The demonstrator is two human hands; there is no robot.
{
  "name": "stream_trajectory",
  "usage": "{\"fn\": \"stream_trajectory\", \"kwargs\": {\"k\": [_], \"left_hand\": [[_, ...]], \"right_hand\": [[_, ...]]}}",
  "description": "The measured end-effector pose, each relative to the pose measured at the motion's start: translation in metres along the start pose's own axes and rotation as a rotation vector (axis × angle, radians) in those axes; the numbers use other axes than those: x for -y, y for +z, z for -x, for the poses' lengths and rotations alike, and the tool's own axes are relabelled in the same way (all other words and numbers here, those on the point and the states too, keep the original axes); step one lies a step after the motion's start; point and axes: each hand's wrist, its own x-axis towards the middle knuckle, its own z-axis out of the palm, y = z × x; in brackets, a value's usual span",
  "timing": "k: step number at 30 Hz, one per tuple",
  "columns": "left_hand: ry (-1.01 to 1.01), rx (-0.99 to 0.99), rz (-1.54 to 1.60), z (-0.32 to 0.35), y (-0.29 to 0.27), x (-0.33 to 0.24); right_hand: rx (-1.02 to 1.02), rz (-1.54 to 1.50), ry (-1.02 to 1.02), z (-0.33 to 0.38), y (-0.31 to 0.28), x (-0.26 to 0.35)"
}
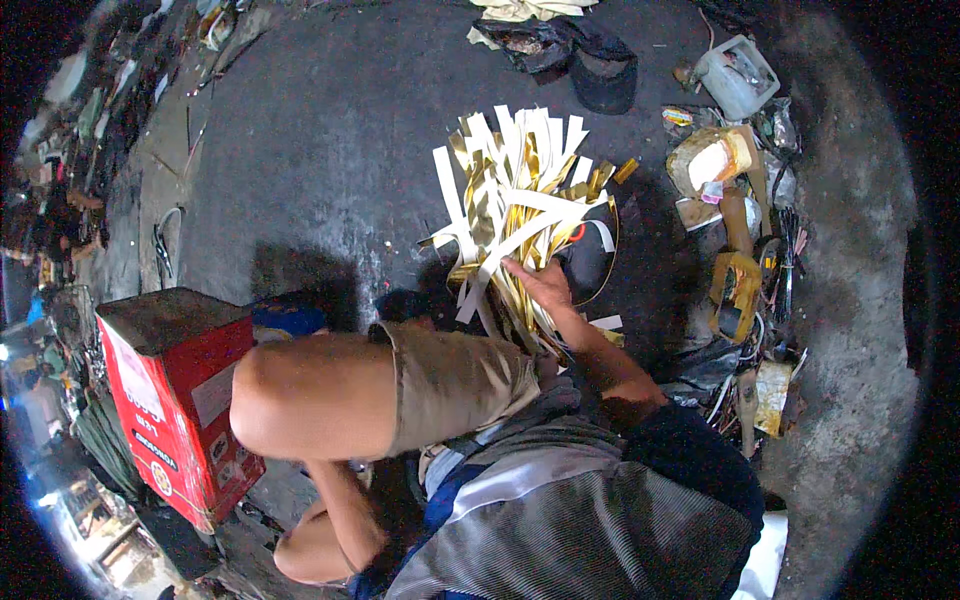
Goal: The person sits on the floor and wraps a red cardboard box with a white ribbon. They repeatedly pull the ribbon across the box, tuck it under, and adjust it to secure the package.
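Note:
In the middle lies a thick, fanned-out bundle of white and gold strips (520,190), its loose ends pointing away from me. My right hand (545,287) is closed at the bundle's near right side, the thumb lying across the strips. The fingers beneath are partly hidden. A small red ring-like piece (577,233) shows among the strips just beyond that hand. My left forearm (345,505) passes under my raised knee (310,400), which hides the left hand. The near end of the bundle runs down beside my shorts (460,390).
A tall red box (190,400) stands at the left by my knee. On the right are a translucent cut-open jug (738,78), a yellowish block (710,160), a yellow-framed piece (735,297) and scraps. A dark cap (604,82) lies at the far side. Clutter lines the left edge.

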Motion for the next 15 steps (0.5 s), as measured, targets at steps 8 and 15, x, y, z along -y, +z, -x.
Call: {"fn": "stream_trajectory", "kwargs": {"k": [8, 15], "left_hand": [[-0.326, 0.792, -0.193, -0.099, 0.202, 0.061], [-0.277, 1.086, -0.198, -0.121, 0.244, 0.105]], "right_hand": [[0.3, -0.309, -0.074, 0.003, 0.021, 0.001], [0.637, -0.429, -0.357, -0.045, 0.056, -0.033]]}}
